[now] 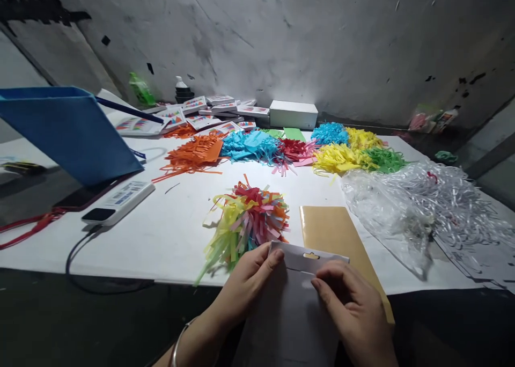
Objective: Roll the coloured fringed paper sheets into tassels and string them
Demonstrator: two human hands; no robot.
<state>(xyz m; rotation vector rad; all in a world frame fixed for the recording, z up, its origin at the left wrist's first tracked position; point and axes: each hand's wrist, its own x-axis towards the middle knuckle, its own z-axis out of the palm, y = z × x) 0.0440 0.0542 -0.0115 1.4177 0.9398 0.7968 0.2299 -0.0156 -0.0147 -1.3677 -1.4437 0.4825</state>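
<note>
A flat white box [295,313] with a hang hole in its top flap is upright at the table's front edge. My left hand [251,276] is closed on the box's upper left corner, thumb on the near face. My right hand [354,302] has thumb and fingers pinched at the slit below the flap, on the right side. Just beyond the box lies a multicoloured pile of fringed paper [253,211]. To the right, partly behind my right hand, is a flat brown sheet [333,227].
Orange [197,152], blue [251,146], red and yellow [340,158] fringed paper bundles line the table's back. White string [450,190] and clear plastic are at right. A blue bin [72,131] and white power bank [120,200] stand left. Printed boxes [225,108] are stacked behind.
</note>
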